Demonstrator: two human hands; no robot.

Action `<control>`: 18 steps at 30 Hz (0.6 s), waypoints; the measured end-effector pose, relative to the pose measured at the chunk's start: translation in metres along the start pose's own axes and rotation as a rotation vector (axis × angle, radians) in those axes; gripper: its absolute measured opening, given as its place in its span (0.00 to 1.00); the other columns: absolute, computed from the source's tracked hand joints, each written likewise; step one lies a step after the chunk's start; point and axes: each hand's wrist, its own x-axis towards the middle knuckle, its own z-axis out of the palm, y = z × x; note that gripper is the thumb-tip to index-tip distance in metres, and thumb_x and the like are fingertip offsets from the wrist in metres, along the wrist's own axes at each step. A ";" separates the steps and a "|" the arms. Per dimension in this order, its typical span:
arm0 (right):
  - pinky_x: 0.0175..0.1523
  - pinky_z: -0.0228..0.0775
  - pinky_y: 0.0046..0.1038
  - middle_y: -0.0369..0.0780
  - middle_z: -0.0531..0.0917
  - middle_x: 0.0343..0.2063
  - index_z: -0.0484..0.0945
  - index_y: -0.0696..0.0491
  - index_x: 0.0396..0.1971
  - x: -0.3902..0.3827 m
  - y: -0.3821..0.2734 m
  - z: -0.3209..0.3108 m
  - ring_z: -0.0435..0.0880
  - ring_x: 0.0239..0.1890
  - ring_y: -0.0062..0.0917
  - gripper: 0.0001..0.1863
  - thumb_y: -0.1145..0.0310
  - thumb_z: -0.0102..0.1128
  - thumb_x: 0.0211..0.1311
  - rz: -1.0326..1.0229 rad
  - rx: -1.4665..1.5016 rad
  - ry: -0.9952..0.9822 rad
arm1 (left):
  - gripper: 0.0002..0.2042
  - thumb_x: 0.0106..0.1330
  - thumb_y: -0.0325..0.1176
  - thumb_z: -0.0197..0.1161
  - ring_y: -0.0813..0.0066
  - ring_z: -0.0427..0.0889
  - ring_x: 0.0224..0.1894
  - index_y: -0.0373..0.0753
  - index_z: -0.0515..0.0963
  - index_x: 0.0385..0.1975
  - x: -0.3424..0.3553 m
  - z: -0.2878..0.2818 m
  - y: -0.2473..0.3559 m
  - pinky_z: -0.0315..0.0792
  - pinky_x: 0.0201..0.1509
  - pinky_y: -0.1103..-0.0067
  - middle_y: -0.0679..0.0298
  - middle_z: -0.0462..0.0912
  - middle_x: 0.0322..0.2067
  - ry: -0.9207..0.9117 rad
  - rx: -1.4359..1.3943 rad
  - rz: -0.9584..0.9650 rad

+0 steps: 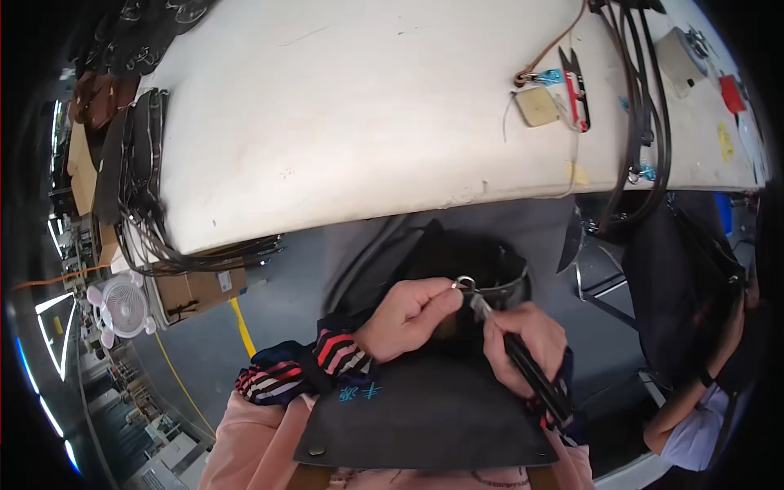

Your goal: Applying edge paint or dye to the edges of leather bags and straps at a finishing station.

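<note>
In my lap, below the table's edge, is a black bag with straps. My left hand pinches at a small silver ring on the bag; just what lies between thumb and finger is partly hidden. My right hand is closed around a tool with long black handles and a silver head, probably pliers, whose tip meets the work beside the ring. A dark apron covers my front.
The white table holds red-handled snips, a yellowish block, a spool and black straps. A fan and cardboard box are left. A co-worker's arm and dark bag are right.
</note>
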 end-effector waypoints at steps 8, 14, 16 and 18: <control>0.23 0.65 0.22 0.38 0.73 0.14 0.74 0.53 0.21 -0.002 -0.005 0.002 0.74 0.16 0.28 0.06 0.81 0.58 0.40 -0.009 0.030 0.119 | 0.13 0.67 0.32 0.46 0.90 0.52 0.21 0.34 0.65 0.21 -0.005 0.008 0.002 0.52 0.20 0.87 0.76 0.57 0.16 0.040 -0.145 -0.075; 0.20 0.62 0.21 0.40 0.72 0.13 0.73 0.55 0.19 0.002 0.000 -0.006 0.74 0.14 0.27 0.04 0.80 0.56 0.43 0.003 0.002 0.039 | 0.12 0.67 0.32 0.46 0.91 0.53 0.22 0.34 0.67 0.22 -0.001 0.003 0.005 0.51 0.21 0.88 0.77 0.58 0.17 0.019 -0.151 -0.069; 0.21 0.63 0.23 0.39 0.73 0.14 0.74 0.54 0.21 0.002 0.002 0.007 0.74 0.15 0.28 0.07 0.81 0.59 0.41 -0.021 0.073 0.195 | 0.12 0.67 0.32 0.46 0.91 0.53 0.22 0.34 0.67 0.22 -0.002 0.001 -0.004 0.51 0.22 0.88 0.77 0.58 0.18 0.032 -0.185 -0.080; 0.23 0.64 0.22 0.39 0.73 0.14 0.74 0.54 0.21 0.003 0.015 0.010 0.74 0.15 0.27 0.06 0.80 0.60 0.42 0.065 0.064 0.196 | 0.12 0.67 0.33 0.46 0.91 0.52 0.22 0.34 0.66 0.22 -0.003 0.004 -0.003 0.51 0.21 0.87 0.77 0.57 0.17 0.057 -0.225 -0.073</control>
